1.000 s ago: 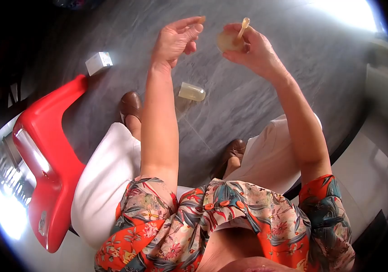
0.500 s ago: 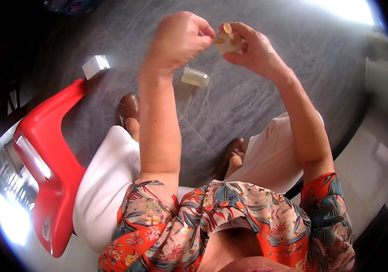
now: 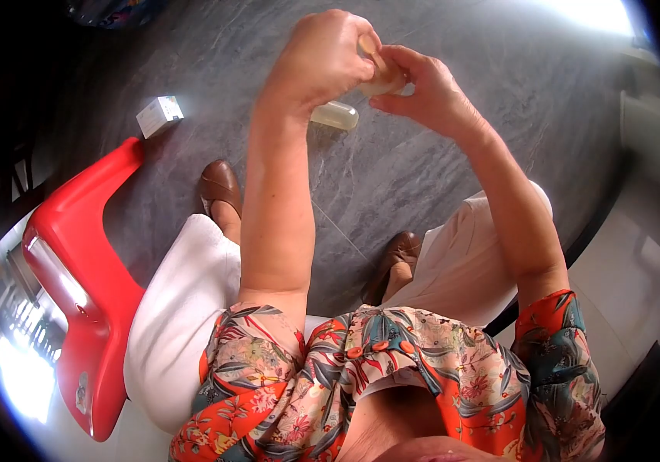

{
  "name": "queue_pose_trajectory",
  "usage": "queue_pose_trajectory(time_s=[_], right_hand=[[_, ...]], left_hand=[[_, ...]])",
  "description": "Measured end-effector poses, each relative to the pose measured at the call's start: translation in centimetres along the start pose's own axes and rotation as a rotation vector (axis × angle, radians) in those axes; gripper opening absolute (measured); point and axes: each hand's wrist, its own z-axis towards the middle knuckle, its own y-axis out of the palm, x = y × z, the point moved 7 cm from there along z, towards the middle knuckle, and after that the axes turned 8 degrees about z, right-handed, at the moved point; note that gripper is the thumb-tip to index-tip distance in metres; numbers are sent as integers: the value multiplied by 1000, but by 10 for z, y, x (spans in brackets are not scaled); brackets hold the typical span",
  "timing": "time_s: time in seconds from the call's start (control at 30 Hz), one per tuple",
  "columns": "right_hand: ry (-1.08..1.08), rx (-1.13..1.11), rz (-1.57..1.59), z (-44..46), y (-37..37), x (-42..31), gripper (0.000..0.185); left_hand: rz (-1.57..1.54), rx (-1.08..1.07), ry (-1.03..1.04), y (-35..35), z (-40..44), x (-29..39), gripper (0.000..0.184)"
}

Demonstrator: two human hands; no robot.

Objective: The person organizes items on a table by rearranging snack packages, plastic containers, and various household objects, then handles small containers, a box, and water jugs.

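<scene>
My left hand [image 3: 328, 58] is closed, its fingertips at a pale yellowish object [image 3: 381, 75] with a rounded stem on top. From the other side, my right hand [image 3: 424, 88] holds the same object between thumb and fingers. Its kind cannot be made out, since my fingers cover much of it. Below the hands, a translucent, dome-ended container [image 3: 335, 115] lies on its side on the grey floor, partly hidden by my left wrist.
A small white box [image 3: 159, 117] is on the floor at the left. Nearer stands a red plastic stool or chair [image 3: 87, 239]. Brown shoes [image 3: 220, 187] and white trousers [image 3: 183, 323] are below my arms. A pale cabinet-like surface [image 3: 638, 254] runs along the right.
My left hand has moved right and come against the pale object's stem. My right hand has shifted slightly left and down, still holding the object.
</scene>
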Motion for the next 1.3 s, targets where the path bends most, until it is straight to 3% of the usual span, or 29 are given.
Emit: queue_pose_trajectory(time_s=[0.07,0.17,0.27,0.4,0.43,0.63,0.73,1.13,1.3], right_hand=[[-15,-16,50,2,2,7,54],[-19,-59,162,4,6,15,54],[-34,-61,333,8,6,18,52],[9,-55,488,13,3,18,52],[21,-52,502,14,3,19,52],[-18,-4,419,19,4,18,51],[1,19,322,17,8,7,51],[10,46,277,22,9,7,52],[-31,57,339,28,10,5,58]], left_hand=[[-181,-111,-44,-2,-1,-5,37],[-364,-26,204,-28,-12,12,49],[-369,-18,224,-33,-13,-6,54],[-296,30,186,-6,-4,-16,46],[-286,72,148,-5,-4,-15,33],[-378,188,99,-2,1,-25,23],[-459,155,-45,2,1,-37,25],[-535,136,-11,4,0,-41,23],[-663,177,104,6,0,-48,27]])
